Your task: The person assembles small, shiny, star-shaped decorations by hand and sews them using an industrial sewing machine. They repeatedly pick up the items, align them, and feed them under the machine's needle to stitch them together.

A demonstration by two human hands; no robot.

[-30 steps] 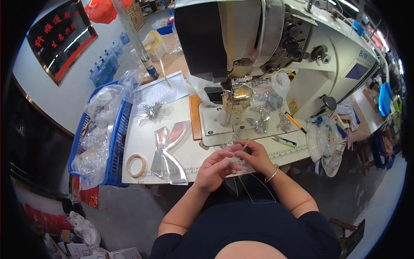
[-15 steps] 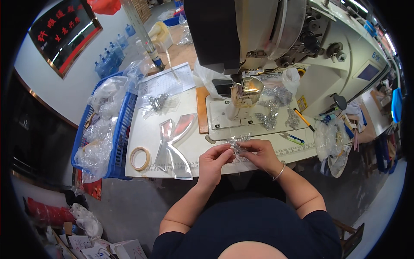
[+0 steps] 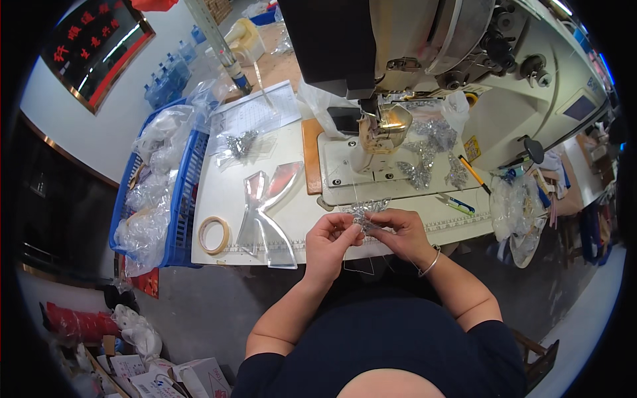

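At the front edge of the machine table, my left hand (image 3: 328, 240) and my right hand (image 3: 402, 235) both pinch a silver glittery piece (image 3: 369, 208). It looks winged, but my fingers cover its lower part. Thin threads hang below it between my hands. Just beyond stands a sewing machine (image 3: 458, 50) with its needle area over a white metal plate (image 3: 338, 174). Similar silver glittery pieces (image 3: 418, 172) lie right of the needle. Transparent curved plastic pieces (image 3: 275, 225) rest to the left of my left hand.
A tape roll (image 3: 226, 237) sits by the table's left edge, beside a blue basket (image 3: 178, 222) of plastic bags. Thread snips (image 3: 456, 203) and an orange pen (image 3: 474, 174) lie on the right. Farther back are a paper sheet (image 3: 286, 106) and a phone (image 3: 344, 119).
The silver piece now shows more of its spread upper part above my fingertips. Threads have come into sight below my hands, which have barely shifted. The whole view has tilted slightly.
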